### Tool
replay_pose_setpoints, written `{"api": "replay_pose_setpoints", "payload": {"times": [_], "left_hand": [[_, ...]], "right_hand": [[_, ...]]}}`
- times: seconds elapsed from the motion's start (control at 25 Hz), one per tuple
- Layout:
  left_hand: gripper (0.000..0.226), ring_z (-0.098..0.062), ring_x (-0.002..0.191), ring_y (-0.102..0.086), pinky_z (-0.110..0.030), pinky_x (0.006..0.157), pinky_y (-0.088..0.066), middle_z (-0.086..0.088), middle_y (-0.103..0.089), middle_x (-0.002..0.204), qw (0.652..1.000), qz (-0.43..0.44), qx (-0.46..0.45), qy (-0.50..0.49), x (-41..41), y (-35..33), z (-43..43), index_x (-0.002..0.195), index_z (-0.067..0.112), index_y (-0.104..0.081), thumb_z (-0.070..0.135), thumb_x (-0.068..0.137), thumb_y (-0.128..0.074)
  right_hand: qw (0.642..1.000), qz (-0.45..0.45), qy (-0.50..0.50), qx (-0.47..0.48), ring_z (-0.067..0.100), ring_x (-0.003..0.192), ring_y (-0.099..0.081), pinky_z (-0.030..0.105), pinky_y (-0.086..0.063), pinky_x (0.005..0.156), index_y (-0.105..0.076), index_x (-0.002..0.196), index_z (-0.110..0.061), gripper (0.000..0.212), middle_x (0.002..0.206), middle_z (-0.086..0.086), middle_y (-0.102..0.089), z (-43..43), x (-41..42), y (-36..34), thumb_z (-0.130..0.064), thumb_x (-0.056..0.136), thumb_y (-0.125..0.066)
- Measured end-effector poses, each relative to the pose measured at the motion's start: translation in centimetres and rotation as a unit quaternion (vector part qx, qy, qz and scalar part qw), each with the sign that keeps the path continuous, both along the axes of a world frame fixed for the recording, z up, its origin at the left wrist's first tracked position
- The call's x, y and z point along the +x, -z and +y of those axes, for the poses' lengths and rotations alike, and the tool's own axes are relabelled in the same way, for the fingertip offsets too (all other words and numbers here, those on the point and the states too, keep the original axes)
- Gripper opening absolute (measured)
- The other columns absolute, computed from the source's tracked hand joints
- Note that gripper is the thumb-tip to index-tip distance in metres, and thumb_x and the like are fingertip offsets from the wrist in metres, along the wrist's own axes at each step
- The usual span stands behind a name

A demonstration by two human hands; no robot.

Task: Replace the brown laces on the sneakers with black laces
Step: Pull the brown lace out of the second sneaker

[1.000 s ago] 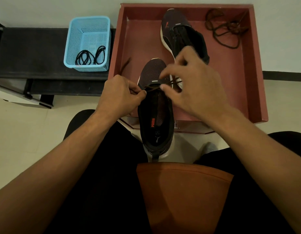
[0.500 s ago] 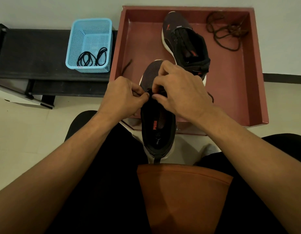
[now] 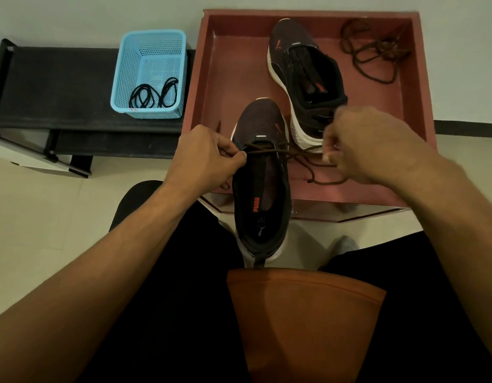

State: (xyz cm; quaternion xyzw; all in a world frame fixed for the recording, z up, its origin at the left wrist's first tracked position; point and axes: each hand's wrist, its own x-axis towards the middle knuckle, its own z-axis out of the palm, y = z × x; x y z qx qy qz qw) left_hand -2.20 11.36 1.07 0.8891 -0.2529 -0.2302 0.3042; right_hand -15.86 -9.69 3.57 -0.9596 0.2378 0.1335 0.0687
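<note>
Light-blue perforated plastic basket [image 3: 153, 33] on low black desk [image 3: 59, 87] holds coiled black laces [image 3: 153, 95]. Red-brown shallow tray [image 3: 233, 73] holds one dark mesh sneaker [image 3: 305, 78] and, in its far right corner, a tangled loose brown lace [image 3: 374, 56]. Near dark sneaker [image 3: 262, 194] lies toe over the tray's near edge. Left hand [image 3: 206, 156] pinches its threaded brown lace [image 3: 267, 152] at the left side. Right hand [image 3: 366, 145] is blurred, fingers curled on the other end.
</note>
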Motion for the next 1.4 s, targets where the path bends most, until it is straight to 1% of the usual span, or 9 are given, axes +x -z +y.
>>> {"api": "replay_pose_setpoints", "payload": {"times": [0.08, 0.24, 0.32, 0.56, 0.8, 1.0, 1.12, 1.32, 1.4], "left_hand": [[0.020, 0.006, 0.045, -0.061, -0.009, 0.048, -0.048, 0.012, -0.066, 0.059, 1.000, -0.007, 0.002, 0.009, -0.2, -0.2, -0.1, 0.073, 0.025, -0.074, 0.025, 0.093, -0.077], [0.018, 0.006, 0.044, -0.061, -0.006, 0.045, -0.042, 0.011, -0.067, 0.060, 1.000, 0.006, 0.004, 0.013, -0.1, -0.3, -0.1, 0.076, 0.023, -0.075, 0.024, 0.094, -0.076], [0.014, 0.000, 0.042, -0.063, -0.009, 0.042, -0.044, 0.011, -0.068, 0.059, 1.000, 0.014, 0.001, 0.011, -0.2, -0.3, -0.1, 0.081, 0.020, -0.078, 0.025, 0.094, -0.076], [0.013, 0.000, 0.042, -0.063, -0.009, 0.043, -0.044, 0.012, -0.068, 0.059, 1.000, 0.005, -0.002, 0.020, -0.2, -0.2, -0.1, 0.081, 0.020, -0.079, 0.024, 0.093, -0.076], [0.011, 0.001, 0.043, -0.063, -0.009, 0.043, -0.045, 0.006, -0.072, 0.065, 1.000, 0.010, 0.001, -0.011, -0.1, -0.1, -0.1, 0.085, 0.018, -0.081, 0.026, 0.092, -0.078], [0.012, -0.006, 0.042, -0.065, -0.012, 0.043, -0.048, 0.007, -0.070, 0.061, 1.000, 0.013, 0.006, -0.009, -0.1, -0.2, -0.1, 0.083, 0.019, -0.079, 0.025, 0.093, -0.077], [0.012, -0.008, 0.046, -0.067, -0.013, 0.046, -0.052, 0.006, -0.071, 0.063, 1.000, 0.009, 0.010, -0.005, 0.0, -0.2, -0.2, 0.083, 0.019, -0.079, 0.025, 0.093, -0.077], [0.014, -0.006, 0.042, -0.064, -0.013, 0.044, -0.050, 0.008, -0.068, 0.058, 1.000, 0.012, 0.004, -0.008, 0.0, -0.2, -0.2, 0.080, 0.019, -0.078, 0.023, 0.093, -0.077], [0.015, -0.005, 0.042, -0.064, -0.012, 0.043, -0.049, 0.006, -0.070, 0.060, 1.000, 0.007, 0.003, 0.001, -0.2, -0.3, -0.3, 0.079, 0.020, -0.077, 0.024, 0.093, -0.077]], "right_hand": [[0.998, 0.058, -0.006, -0.007, 0.028, 0.081, -0.064, 0.043, -0.059, 0.074, -0.067, 0.091, -0.019, 0.006, 0.093, 0.005, -0.062, 0.3, -0.5, 0.2, -0.021, 0.094, -0.073], [0.979, -0.175, -0.078, 0.068, 0.021, 0.089, -0.063, 0.038, -0.054, 0.073, -0.072, 0.103, -0.025, 0.012, 0.097, -0.005, -0.058, 2.9, 0.6, 0.4, -0.032, 0.094, -0.072], [0.965, -0.217, -0.112, 0.096, 0.019, 0.097, -0.062, 0.039, -0.053, 0.074, -0.075, 0.109, -0.031, 0.018, 0.103, -0.007, -0.060, 4.1, 2.0, 0.5, -0.042, 0.096, -0.070], [0.976, -0.185, -0.113, -0.012, 0.021, 0.105, -0.061, 0.037, -0.036, 0.066, -0.076, 0.108, -0.034, 0.021, 0.107, -0.006, -0.063, 6.7, 4.0, 3.1, -0.049, 0.098, -0.066], [0.978, -0.190, -0.063, 0.055, 0.017, 0.091, -0.064, 0.036, -0.047, 0.070, -0.074, 0.092, -0.035, 0.012, 0.093, -0.013, -0.065, 4.2, 2.7, 1.4, -0.048, 0.091, -0.073], [0.995, -0.038, -0.014, 0.094, 0.019, 0.081, -0.060, 0.034, -0.047, 0.074, -0.071, 0.091, -0.037, 0.009, 0.082, -0.012, -0.061, -2.0, -0.3, -0.4, -0.040, 0.090, -0.079], [0.996, -0.004, -0.004, 0.092, 0.020, 0.076, -0.059, 0.036, -0.049, 0.074, -0.070, 0.086, -0.038, 0.013, 0.076, -0.010, -0.058, -3.0, -0.8, -0.4, -0.038, 0.088, -0.083], [0.974, -0.191, -0.041, 0.110, 0.019, 0.084, -0.067, 0.043, -0.059, 0.078, -0.075, 0.109, -0.039, 0.025, 0.081, -0.013, -0.063, 0.9, 0.7, 0.2, -0.054, 0.089, -0.074], [0.966, -0.219, -0.080, 0.111, 0.016, 0.087, -0.067, 0.040, -0.058, 0.076, -0.077, 0.109, -0.039, 0.024, 0.082, -0.014, -0.063, 2.7, 1.9, 0.7, -0.053, 0.091, -0.073]]}}
